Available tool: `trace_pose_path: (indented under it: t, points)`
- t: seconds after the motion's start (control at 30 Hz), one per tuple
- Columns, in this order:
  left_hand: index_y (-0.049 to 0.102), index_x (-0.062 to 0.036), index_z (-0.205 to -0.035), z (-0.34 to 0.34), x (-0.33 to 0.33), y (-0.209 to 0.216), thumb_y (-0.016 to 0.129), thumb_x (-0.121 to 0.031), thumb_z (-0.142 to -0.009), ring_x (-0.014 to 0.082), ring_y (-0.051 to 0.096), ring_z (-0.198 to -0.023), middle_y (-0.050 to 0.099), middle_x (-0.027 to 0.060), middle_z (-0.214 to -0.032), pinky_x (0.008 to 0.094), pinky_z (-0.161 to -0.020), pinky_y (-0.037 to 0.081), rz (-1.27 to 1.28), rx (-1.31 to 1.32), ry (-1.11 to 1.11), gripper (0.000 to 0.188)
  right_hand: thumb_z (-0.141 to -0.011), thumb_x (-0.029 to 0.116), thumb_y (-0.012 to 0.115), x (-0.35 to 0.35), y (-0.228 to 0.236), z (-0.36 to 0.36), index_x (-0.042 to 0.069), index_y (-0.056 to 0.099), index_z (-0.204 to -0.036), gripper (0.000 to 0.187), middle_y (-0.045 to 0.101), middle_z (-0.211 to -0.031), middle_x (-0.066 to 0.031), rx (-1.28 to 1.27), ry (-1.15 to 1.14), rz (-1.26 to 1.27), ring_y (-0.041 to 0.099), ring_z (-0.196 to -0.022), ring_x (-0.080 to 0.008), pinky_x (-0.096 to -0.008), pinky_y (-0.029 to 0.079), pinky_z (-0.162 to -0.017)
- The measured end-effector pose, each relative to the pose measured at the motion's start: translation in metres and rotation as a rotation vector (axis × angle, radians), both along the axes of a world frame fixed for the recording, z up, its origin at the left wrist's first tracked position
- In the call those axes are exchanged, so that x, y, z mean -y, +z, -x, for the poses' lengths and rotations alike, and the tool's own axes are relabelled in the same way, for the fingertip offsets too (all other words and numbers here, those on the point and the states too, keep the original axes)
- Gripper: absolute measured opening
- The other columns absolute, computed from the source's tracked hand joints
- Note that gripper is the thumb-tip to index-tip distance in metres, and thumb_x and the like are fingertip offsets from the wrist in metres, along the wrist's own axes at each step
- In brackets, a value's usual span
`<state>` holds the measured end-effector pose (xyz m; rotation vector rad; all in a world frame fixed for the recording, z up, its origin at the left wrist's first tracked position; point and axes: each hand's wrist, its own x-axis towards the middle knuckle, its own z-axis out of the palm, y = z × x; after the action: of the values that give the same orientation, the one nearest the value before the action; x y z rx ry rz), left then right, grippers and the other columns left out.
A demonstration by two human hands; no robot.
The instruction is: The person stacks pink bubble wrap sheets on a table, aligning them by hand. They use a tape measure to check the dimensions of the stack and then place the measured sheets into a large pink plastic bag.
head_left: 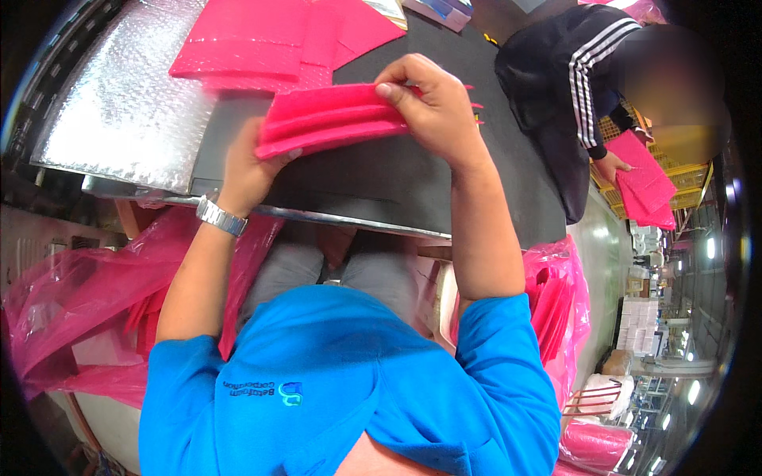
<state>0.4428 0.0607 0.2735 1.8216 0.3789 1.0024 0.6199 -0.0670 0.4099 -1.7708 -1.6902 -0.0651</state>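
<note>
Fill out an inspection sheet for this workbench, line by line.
Surface: dark table, mostly bare near the hands.
Job's things: stack of pink foam sheets, held at both ends above the table.
Clutter: more pink sheets and silver bubble wrap at the far left.
Grips: left hand and right hand both closed on the stack.
Cables: nothing seen.
Surroundings: pink plastic bags at both sides; a co-worker's hand on pink pieces.
</note>
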Motion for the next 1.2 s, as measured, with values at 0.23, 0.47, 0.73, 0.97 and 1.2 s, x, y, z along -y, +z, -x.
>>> trace_pose_path:
  t: [0.23,0.47,0.73,0.97,1.2]
  points:
    - [0.053,-0.0051,-0.097,-0.003,0.0,-0.003,0.072,-0.018,-0.073,0.0136,0.058,-0.078,0.062,0.0066,-0.084,0.0279,-0.07,0.046,0.048,0.021,-0.055,0.034,-0.083,0.018,0.06,0.009,0.01,0.004,0.003,0.058,-0.078,0.015,0.058,-0.078,-0.0024,-0.616,0.105,-0.168,0.052,-0.073,-0.0086,-0.025,0.042,-0.069]
    - [0.053,-0.0052,-0.097,0.0,-0.001,0.001,0.072,-0.019,-0.073,0.0142,0.058,-0.076,0.061,0.0067,-0.082,0.028,-0.069,0.046,0.04,0.013,-0.037,0.034,-0.073,0.019,0.066,-0.036,0.006,0.06,0.005,0.063,-0.077,0.016,0.061,-0.07,-0.0111,0.124,0.143,-0.095,0.059,-0.073,-0.0259,-0.0376,0.045,-0.067]
    - [0.054,-0.006,-0.097,-0.002,-0.001,-0.002,0.073,-0.021,-0.072,0.0156,0.059,-0.075,0.061,0.0073,-0.081,0.0284,-0.068,0.046,0.062,0.016,-0.03,0.035,-0.084,0.019,0.06,-0.02,0.011,0.037,0.001,0.059,-0.075,0.02,0.059,-0.074,-0.0069,-0.93,0.325,-0.483,0.056,-0.07,-0.0121,-0.0242,0.044,-0.065]
    - [0.052,-0.0059,-0.099,-0.001,-0.004,-0.007,0.069,-0.021,-0.074,0.0184,0.059,-0.075,0.061,0.0096,-0.082,0.0301,-0.067,0.046,-0.01,0.039,-0.014,0.034,-0.069,0.016,0.068,-0.017,-0.005,0.085,0.009,0.063,-0.072,0.009,0.058,-0.074,-0.0031,0.28,0.157,-0.217,0.053,-0.073,-0.0213,-0.0348,0.038,-0.076]
    - [0.052,-0.0048,-0.101,-0.004,-0.008,-0.016,0.064,-0.02,-0.077,0.0178,0.059,-0.079,0.062,0.0117,-0.086,0.0305,-0.068,0.046,-0.013,0.018,-0.013,0.031,-0.067,0.015,0.068,-0.015,-0.032,0.093,0.012,0.056,-0.07,0.012,0.054,-0.077,-0.0023,0.162,0.077,-0.302,0.051,-0.078,-0.0227,-0.0411,0.032,-0.088]
